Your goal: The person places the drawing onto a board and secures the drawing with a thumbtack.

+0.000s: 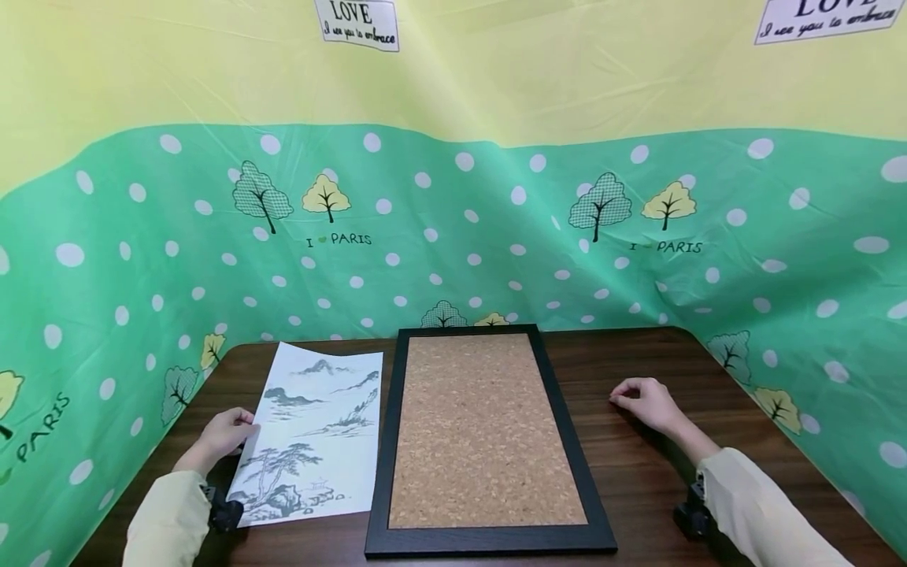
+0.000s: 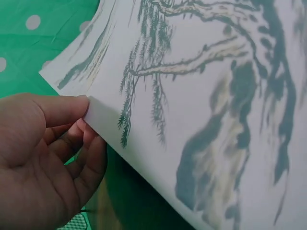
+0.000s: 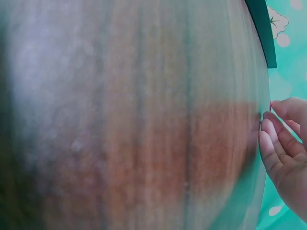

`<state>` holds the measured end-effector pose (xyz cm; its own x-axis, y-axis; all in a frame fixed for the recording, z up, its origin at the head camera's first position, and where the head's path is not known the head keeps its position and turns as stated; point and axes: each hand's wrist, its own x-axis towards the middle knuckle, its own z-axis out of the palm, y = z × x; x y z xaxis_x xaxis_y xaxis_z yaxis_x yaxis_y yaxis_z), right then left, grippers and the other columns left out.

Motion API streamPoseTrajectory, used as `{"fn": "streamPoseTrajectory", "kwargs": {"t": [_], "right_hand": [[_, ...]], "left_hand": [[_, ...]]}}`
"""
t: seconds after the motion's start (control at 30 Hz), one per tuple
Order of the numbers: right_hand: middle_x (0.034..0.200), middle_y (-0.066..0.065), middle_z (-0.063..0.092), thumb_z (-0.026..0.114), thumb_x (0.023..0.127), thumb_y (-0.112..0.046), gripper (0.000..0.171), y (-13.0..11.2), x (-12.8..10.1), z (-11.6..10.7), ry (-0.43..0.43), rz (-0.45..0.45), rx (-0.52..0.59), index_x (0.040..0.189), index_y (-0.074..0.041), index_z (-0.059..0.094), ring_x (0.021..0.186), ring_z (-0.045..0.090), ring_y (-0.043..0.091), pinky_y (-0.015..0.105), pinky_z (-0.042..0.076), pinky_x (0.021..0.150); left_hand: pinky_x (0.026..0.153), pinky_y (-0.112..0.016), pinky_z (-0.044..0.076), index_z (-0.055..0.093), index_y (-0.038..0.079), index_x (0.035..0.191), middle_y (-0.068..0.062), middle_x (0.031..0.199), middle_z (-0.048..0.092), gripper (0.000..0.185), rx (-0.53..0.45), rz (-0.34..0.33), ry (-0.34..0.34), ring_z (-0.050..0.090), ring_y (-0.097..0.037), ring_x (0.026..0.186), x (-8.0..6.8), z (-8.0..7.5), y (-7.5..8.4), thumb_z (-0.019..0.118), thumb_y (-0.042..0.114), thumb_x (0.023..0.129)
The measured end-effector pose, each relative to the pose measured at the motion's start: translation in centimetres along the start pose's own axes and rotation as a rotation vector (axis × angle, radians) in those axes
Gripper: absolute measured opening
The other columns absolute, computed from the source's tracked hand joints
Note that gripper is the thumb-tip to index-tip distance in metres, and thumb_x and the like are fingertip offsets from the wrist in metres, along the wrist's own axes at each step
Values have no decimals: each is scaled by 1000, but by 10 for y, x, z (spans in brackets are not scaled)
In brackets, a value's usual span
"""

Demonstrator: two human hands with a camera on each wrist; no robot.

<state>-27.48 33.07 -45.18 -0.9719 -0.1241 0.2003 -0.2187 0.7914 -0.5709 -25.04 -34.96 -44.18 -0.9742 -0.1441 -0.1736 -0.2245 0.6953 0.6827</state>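
my left hand (image 1: 225, 435) pinches the ink print (image 1: 312, 437) edge beside the cork board (image 1: 480, 429); right hand (image 1: 648, 403) fingers curl around a tiny pink pin (image 3: 271, 105); a careless tug could crease the print.

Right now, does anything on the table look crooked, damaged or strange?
Only the painting stands out: it lies slanted beside the straight cork board, and the left hand pinches its left edge and lifts it off the table. Nothing looks damaged or spilled.

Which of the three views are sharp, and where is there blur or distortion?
Head view: evenly lit and sharp, wide-angle bending of the backdrop. Left wrist view: left hand sharp, print slightly soft. Right wrist view: table a blurred smear; only the right hand reads clearly.
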Motion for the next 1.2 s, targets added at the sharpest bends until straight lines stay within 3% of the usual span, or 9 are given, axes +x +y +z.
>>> {"fn": "streamPoseTrajectory", "kwargs": {"t": [0.27, 0.47, 0.77, 0.87, 1.0, 1.2], "right_hand": [[81, 8, 65, 60, 84, -6, 8, -1, 1, 0, 7, 16, 32, 85, -2, 68, 66, 54, 14, 25, 44, 56], [82, 10, 65, 59, 85, -5, 11, -3, 1, 1, -2, 37, 63, 89, 2, 66, 61, 53, 13, 25, 44, 52], [82, 10, 64, 58, 85, -5, 12, -5, 3, 0, -8, 54, 72, 90, 3, 66, 59, 52, 14, 26, 43, 50], [83, 13, 66, 57, 86, -4, 12, -5, 3, 0, -21, 51, 101, 90, 3, 66, 61, 55, 15, 25, 46, 51], [86, 19, 66, 55, 87, -1, 13, -5, 3, 1, -50, 74, 232, 90, 8, 64, 69, 63, 18, 27, 51, 57], [91, 21, 63, 51, 89, -1, 18, -7, 2, -3, -93, 110, 368, 97, 14, 59, 74, 62, 19, 31, 53, 63]], "left_hand": [[60, -34, 47, 48, -11, 99, -15, 84, 55, 19, -35, 86, -9, 52, -21, 74, -6, -17, 2, 49, 6, 89], [59, -31, 44, 49, -10, 97, -11, 80, 57, 18, -62, 115, 34, 52, -15, 67, -8, -31, 4, 49, 6, 89], [63, -29, 44, 45, -11, 110, -9, 87, 58, 32, -102, 64, -18, 54, -15, 72, -13, -45, 14, 46, 17, 94], [63, -30, 46, 43, -10, 113, -8, 87, 59, 34, -129, 52, -28, 55, -15, 72, -13, -47, 18, 44, 19, 95], [62, -30, 48, 42, -10, 116, -6, 86, 59, 36, -175, 43, -48, 56, -14, 71, -13, -45, 30, 45, 20, 95], [61, -31, 49, 42, -10, 117, -9, 86, 60, 37, -249, 26, -69, 58, -15, 70, -11, -27, 55, 49, 18, 93]]}}
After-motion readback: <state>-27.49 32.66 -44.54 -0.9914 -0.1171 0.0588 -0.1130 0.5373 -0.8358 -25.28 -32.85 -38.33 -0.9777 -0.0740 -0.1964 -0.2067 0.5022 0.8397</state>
